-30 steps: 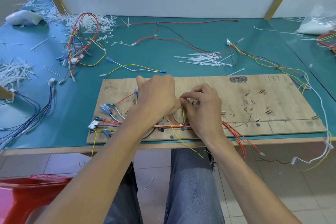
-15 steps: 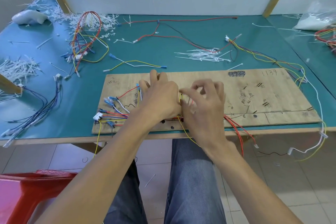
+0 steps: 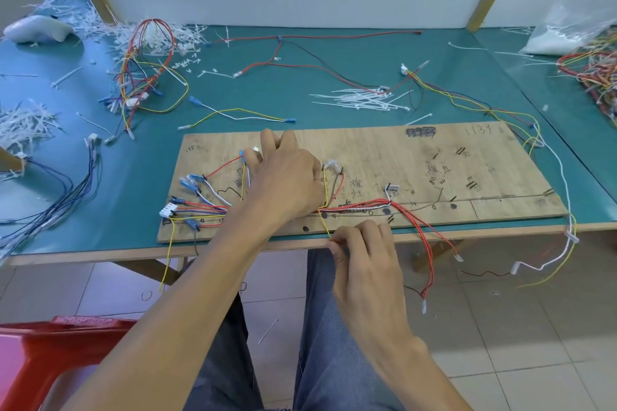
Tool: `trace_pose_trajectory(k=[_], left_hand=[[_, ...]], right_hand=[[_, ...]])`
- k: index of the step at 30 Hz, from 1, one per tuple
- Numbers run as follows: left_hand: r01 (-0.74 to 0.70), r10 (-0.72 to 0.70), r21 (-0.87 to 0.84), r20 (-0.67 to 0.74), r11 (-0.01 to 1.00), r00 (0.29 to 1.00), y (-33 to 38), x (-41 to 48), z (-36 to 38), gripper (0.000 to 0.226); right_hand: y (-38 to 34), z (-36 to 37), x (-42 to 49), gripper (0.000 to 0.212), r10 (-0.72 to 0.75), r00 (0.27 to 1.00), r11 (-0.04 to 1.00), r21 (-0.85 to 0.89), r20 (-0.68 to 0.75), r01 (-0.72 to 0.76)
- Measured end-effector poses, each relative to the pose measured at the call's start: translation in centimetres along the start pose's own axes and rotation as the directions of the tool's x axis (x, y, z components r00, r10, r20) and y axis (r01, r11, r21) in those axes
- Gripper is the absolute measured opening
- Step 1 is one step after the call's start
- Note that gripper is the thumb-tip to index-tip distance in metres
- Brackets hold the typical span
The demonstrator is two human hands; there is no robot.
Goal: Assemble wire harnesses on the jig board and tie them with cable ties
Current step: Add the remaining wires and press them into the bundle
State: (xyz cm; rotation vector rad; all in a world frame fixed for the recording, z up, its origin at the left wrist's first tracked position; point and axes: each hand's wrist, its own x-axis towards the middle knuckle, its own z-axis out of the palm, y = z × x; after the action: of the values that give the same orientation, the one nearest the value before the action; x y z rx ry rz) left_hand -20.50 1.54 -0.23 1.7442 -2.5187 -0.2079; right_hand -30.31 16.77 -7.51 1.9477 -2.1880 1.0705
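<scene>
- Head view: a plywood jig board (image 3: 417,157) is seen lying along the near edge of a teal-topped bench (image 3: 334,53), with a partly laid wire harness spread over its left half.
- The left hand (image 3: 287,177) is laid palm-down on the board left of centre. Its fingers are straight and slightly spread, pointing toward the board's far edge, and wires are pressed beneath them.
- The right hand (image 3: 364,253) is held at the board's near edge, over the bench's near edge. A single yellow wire (image 3: 324,225) is pinched between its thumb and forefinger; the other fingers are curled.
- From the pinch, the yellow wire is stretched away toward the far edge, leaning slightly left. It appears to rise beside a small peg just right of the left hand.
- The harness trunk (image 3: 360,207), mostly red with some white, is laid left to right near the board's near edge and is crossed by the yellow wire at roughly a right angle.
- It is judged that the yellow wire must be turned from its near-to-far line into the trunk's left-right line, with the right hand nearer.
- Loose white cable ties (image 3: 360,100) are heaped beyond the board's far edge, well apart from both hands.
</scene>
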Motion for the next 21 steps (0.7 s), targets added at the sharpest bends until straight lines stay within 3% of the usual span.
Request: trace_pose_trajectory(k=[2,6,9,13,17,21], left_hand=[[-0.017,0.018,0.007,-0.069,1.000,0.997,-0.1,-0.6,0.2,0.009],[-0.203,0.199,0.008,-0.257,0.979,0.946,0.1,-2.9,0.7,0.015],[-0.278,0.281,0.043,-0.198,0.960,0.939,0.0,-5.4,1.8,0.022],[-0.281,0.277,0.011,-0.198,0.960,0.940,-0.5,-8.0,3.3,0.047],[-0.309,0.314,0.060,-0.242,0.949,0.918,-0.6,-9.0,4.0,0.049],[-0.289,0.301,0.085,-0.242,0.953,0.922,-0.4,-9.3,4.5,0.051]], right_hand=[[0.0,-0.1,-0.2,0.002,-0.014,1.000,1.000,0.000,0.004,0.014],[-0.4,-0.6,-0.2,0.005,0.005,1.000,1.000,-0.028,0.029,-0.005],[-0.9,-1.3,-0.1,0.007,0.008,0.996,0.999,-0.036,0.087,-0.005],[-1.0,-2.3,-0.2,0.004,0.045,0.971,0.998,-0.048,0.234,-0.035],[0.1,-3.7,0.5,0.003,0.089,0.925,0.993,0.034,0.370,-0.110],[1.7,-6.1,2.6,0.009,0.083,0.884,0.994,-0.103,0.460,-0.039]])
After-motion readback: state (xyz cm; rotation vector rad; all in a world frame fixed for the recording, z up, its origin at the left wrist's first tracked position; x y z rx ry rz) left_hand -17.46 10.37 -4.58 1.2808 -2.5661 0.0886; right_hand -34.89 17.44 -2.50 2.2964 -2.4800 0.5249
